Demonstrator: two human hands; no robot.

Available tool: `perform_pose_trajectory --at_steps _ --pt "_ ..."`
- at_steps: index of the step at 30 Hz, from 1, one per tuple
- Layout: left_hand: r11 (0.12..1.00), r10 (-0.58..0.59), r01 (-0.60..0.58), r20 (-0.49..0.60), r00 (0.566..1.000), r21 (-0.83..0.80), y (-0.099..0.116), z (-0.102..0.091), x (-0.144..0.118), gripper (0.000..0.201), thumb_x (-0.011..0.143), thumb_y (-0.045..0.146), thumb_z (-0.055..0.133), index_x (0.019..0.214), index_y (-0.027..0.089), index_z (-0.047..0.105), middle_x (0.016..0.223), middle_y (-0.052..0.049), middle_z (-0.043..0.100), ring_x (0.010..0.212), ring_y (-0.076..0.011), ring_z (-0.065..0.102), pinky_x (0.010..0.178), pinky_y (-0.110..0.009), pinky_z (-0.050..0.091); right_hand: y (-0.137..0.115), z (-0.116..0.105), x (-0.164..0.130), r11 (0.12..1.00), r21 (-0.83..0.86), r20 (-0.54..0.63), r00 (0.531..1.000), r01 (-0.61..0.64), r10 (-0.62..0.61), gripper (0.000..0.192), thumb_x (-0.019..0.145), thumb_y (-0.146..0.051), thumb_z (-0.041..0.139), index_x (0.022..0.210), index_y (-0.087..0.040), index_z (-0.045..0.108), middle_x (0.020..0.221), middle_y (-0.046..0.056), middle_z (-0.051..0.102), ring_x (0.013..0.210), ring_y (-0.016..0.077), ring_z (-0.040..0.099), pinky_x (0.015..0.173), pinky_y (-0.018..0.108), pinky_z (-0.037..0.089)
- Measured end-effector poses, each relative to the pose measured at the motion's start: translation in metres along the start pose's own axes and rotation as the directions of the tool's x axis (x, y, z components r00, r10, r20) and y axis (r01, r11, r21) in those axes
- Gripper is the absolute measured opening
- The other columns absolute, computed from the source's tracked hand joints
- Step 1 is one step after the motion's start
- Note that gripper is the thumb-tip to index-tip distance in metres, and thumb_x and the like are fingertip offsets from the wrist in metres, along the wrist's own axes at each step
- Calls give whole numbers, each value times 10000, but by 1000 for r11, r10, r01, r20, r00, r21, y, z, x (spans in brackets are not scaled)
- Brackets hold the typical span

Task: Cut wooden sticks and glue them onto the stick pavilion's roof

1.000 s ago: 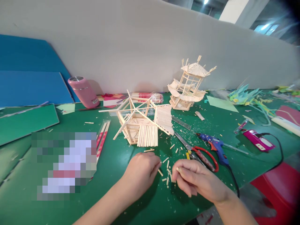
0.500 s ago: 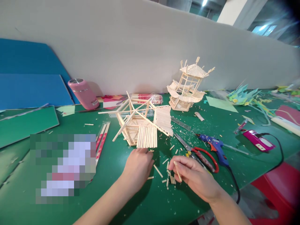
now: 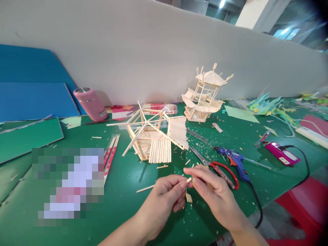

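A short wooden stick (image 3: 189,179) is pinched between the fingertips of my left hand (image 3: 166,196) and my right hand (image 3: 214,191), which almost meet above the table. Both hands are closed, and the fingers hide most of the stick. Behind them stands an open stick-built frame (image 3: 143,135) with radiating roof beams; two roof panels of sticks laid side by side are on it, the front panel (image 3: 160,151) and the right panel (image 3: 178,131). Another stick (image 3: 145,188) pokes out left of my left hand; I cannot tell whether it is held. Cut stick pieces (image 3: 189,198) lie beneath my hands.
Red-handled scissors (image 3: 225,174) and a blue glue gun (image 3: 235,160) with its cord lie to the right, near a purple power strip (image 3: 282,153). A tiered stick pagoda (image 3: 203,102) and a pink flask (image 3: 91,104) stand at the back. Packaged sticks (image 3: 112,155) lie left.
My left hand has left the spot by the front panel and come right and nearer to meet my right hand. The stick in my right hand now sits between both hands.
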State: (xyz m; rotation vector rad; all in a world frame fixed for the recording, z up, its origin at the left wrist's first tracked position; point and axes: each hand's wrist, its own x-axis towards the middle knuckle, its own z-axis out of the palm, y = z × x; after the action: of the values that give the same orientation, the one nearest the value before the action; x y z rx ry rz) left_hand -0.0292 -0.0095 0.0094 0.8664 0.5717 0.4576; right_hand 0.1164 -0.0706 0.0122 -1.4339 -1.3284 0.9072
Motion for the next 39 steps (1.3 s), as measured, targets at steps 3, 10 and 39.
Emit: perform_pose_trajectory --at_steps 3,10,39 --pt "991 -20 19 -6 1000 -131 1 0 0 196 793 315 588 750 124 599 470 92 304 433 -57 214 471 -246 145 10 -13 -6 995 -42 -146 986 -92 85 309 866 -323 491 1171 -280 521 822 -11 487 722 116 508 668 213 451" --pt "970 -39 39 5 999 -241 1 -1 0 196 769 313 614 697 138 564 478 98 259 435 -55 154 467 -250 105 47 -49 -28 954 -71 -327 910 -292 255 388 811 -395 545 1154 -215 522 837 5 475 761 128 528 694 206 468" --pt "986 97 -78 -127 987 147 7 2 -5 241 773 399 583 727 170 644 537 58 388 530 -109 270 514 -260 182 79 -80 -28 483 -830 -225 960 -279 168 431 677 -240 490 1095 -136 481 1035 121 546 899 247 576 769 348 454"
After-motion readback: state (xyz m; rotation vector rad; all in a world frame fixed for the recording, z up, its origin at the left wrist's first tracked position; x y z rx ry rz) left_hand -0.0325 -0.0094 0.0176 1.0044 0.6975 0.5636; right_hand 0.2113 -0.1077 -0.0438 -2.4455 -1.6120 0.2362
